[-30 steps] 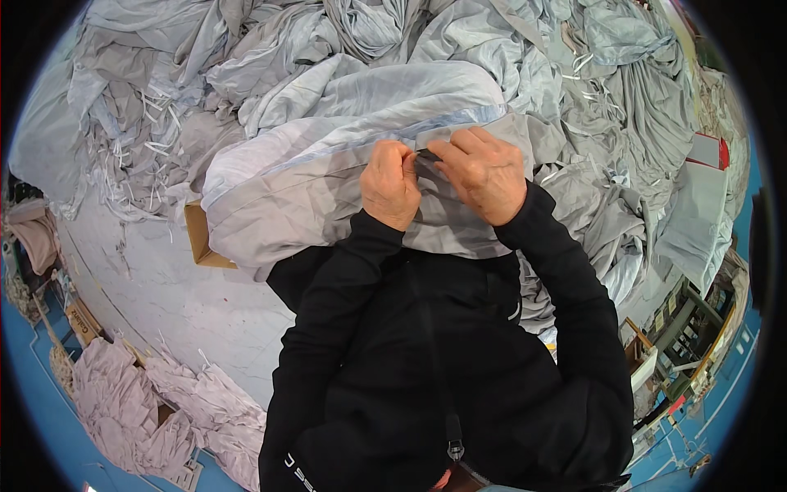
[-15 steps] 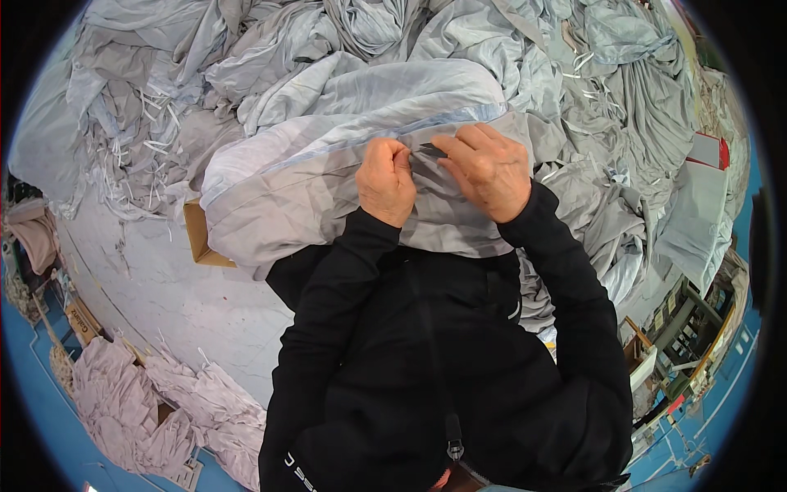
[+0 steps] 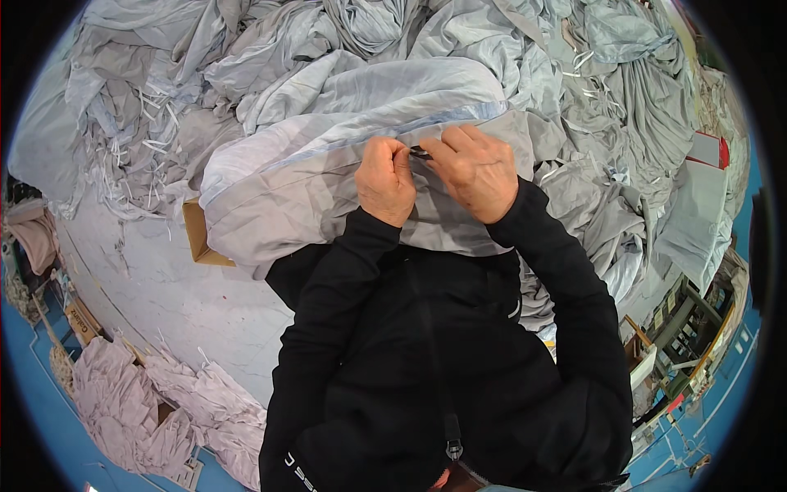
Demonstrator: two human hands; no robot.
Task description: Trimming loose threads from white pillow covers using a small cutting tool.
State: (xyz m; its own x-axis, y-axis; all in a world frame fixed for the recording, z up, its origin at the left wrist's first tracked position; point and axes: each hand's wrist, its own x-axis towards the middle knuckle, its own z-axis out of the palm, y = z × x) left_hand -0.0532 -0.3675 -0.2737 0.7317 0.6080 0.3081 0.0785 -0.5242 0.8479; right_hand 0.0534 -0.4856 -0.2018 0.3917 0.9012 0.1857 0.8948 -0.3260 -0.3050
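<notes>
A pale grey fabric cover (image 3: 328,180) with a light blue zipper band (image 3: 459,115) lies in front of me on a white table. My left hand (image 3: 384,180) pinches the fabric edge beside the zipper. My right hand (image 3: 474,168) grips the same edge and holds a small dark zipper slider (image 3: 420,152) between the two hands. Both forearms wear black sleeves.
Heaps of crumpled grey fabric (image 3: 287,57) and loose white strips (image 3: 139,139) cover the far side of the table. A cardboard box (image 3: 201,238) peeks out under the cover. Pinkish cloth piles (image 3: 139,402) lie lower left. A red-edged flat object (image 3: 707,149) sits at right.
Both hands stay at the zipper edge with only small finger movements. The cover has barely shifted.
</notes>
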